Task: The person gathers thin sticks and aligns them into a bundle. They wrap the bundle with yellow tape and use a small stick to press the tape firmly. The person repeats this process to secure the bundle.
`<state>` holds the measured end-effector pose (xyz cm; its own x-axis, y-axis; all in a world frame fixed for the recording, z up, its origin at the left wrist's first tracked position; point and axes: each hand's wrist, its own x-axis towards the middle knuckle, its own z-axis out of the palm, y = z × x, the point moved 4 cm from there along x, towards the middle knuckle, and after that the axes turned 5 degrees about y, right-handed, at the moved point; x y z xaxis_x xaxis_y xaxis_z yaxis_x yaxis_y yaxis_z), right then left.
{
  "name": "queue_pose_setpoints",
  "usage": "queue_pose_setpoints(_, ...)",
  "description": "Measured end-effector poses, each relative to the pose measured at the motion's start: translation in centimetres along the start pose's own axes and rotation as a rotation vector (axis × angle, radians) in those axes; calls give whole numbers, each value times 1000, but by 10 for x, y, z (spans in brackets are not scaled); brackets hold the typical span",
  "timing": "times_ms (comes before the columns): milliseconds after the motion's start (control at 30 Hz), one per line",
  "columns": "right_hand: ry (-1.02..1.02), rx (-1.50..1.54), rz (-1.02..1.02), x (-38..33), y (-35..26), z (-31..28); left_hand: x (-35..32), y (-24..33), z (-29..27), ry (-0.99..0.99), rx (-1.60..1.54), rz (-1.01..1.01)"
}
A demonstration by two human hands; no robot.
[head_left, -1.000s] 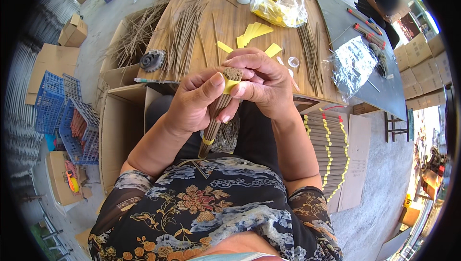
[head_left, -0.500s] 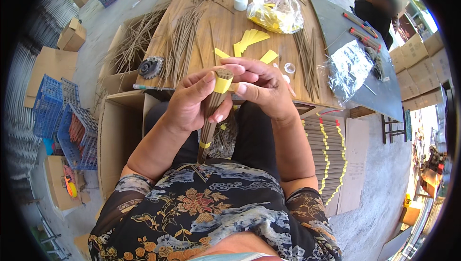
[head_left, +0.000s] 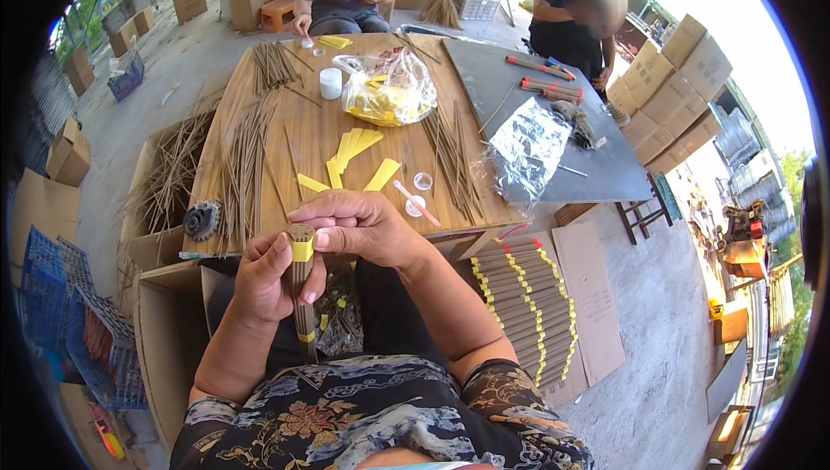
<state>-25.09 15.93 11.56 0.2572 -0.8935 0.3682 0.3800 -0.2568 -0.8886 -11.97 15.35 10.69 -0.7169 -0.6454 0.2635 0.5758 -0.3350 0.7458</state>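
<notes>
A tight bundle of thin brown sticks, like incense, stands tilted in front of my chest. My left hand is closed round its upper part, thumb against the side. Near the top end a yellow paper band circles the sticks; a second yellow band sits lower down. My right hand bends over the top, its thumb and fingers pinching at the upper band. On the table just beyond lie loose yellow paper strips and a small open pot with a pinkish stick across it.
The wooden table bears loose sticks, a plastic bag of yellow strips, a white jar and a black gear. Banded bundles lie on cardboard at right. An open carton stands at left. Two people sit beyond.
The view has tilted up and shifted right, bringing the people beyond the table into sight. My hands stay on the bundle, the right fingers now closer round the upper band.
</notes>
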Motion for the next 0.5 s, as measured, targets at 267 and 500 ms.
queue_pose_setpoints(267, 94, 21, 141, -1, -13, 27, -1, 9, 7, 231, 265, 104)
queue_pose_setpoints(500, -28, -79, 6, -3, -14, 26, -7, 11, 6, 156, 309, 112)
